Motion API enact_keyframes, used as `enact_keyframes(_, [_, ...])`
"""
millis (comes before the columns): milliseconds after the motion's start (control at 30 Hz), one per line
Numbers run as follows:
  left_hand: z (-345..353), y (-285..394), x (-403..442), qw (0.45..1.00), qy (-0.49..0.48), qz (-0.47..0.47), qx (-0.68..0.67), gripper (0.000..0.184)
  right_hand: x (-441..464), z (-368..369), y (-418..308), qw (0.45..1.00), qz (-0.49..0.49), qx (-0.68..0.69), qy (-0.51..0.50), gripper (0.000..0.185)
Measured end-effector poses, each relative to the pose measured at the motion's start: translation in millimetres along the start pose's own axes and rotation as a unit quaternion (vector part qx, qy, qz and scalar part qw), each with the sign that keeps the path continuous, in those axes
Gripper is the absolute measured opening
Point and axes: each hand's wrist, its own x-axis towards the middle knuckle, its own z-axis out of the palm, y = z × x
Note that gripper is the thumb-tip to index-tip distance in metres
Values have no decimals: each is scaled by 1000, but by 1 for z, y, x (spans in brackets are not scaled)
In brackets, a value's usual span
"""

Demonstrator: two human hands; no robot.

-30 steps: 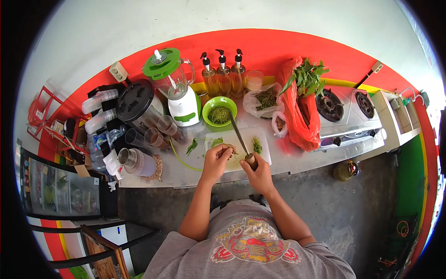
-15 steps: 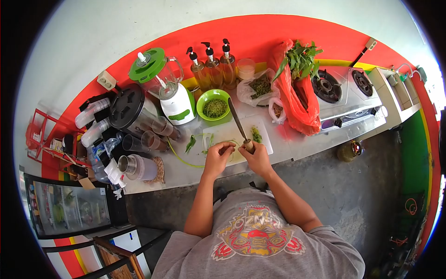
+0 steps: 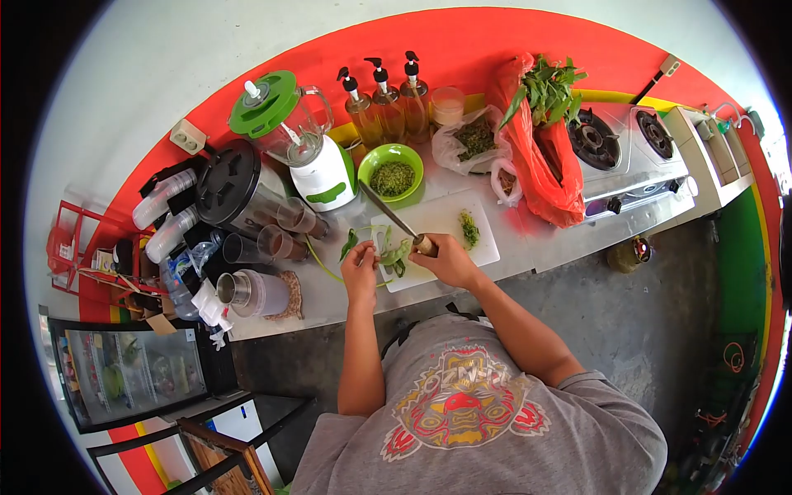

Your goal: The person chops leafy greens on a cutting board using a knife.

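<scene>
My right hand (image 3: 448, 261) is closed around the wooden handle of a knife (image 3: 398, 219), its long blade pointing up and left toward the bowl. At the board's left edge, my left hand (image 3: 359, 275) pinches a green leafy stem (image 3: 393, 254) with curled leaves trailing to the right. Beneath the hands lies a white cutting board (image 3: 437, 214). A small pile of chopped greens (image 3: 469, 230) sits on its right part. Just behind the board stands a green bowl (image 3: 410, 193) holding finely chopped greens. A loose leaf (image 3: 349, 244) lies left of the board.
A blender (image 3: 322, 177), three pump bottles (image 3: 388, 113) and a clear bag of greens (image 3: 474, 142) line the back. To the right are a red plastic bag (image 3: 536, 177) with leafy stems and a gas stove (image 3: 627, 165). Cups and a steel-topped container (image 3: 256, 294) crowd the left.
My left hand has moved left and now pinches the leafy stem. The knife blade has tilted further left and lower, while my right hand has shifted slightly. The view has shifted a little too.
</scene>
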Motion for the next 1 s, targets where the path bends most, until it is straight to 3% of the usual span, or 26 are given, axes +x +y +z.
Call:
enact_keyframes(133, [-6, -5, 7, 999, 27, 32, -7, 16, 2, -4, 16, 997, 5, -78, 8, 23])
enact_keyframes(200, [-5, -12, 8, 999, 31, 44, -3, 16, 2, -12, 33, 969, -4, -241, 54, 27])
enact_keyframes(400, [27, -25, 1, 997, -12, 64, 44, 17, -11, -35, 53, 961, 62, -234, 136, 32])
enact_keyframes(600, [83, -35, -1, 957, -167, 144, 191, 19, -36, -51, 74, 960, 94, -203, 169, 32])
enact_keyframes(767, [114, -38, 1, 924, -241, 190, 228, 19, -63, -58, 98, 957, 120, -206, 165, 33])
enact_keyframes(867, [112, -44, 1, 915, -219, 185, 286, 22, -78, -58, 107, 953, 128, -219, 168, 34])
enact_keyframes(933, [97, -48, 4, 839, -79, 361, 401, 26, -84, -58, 108, 950, 133, -226, 171, 35])
enact_keyframes(1000, [82, -46, -2, 821, -45, 350, 449, 26, -92, -56, 109, 955, 153, -201, 155, 37])
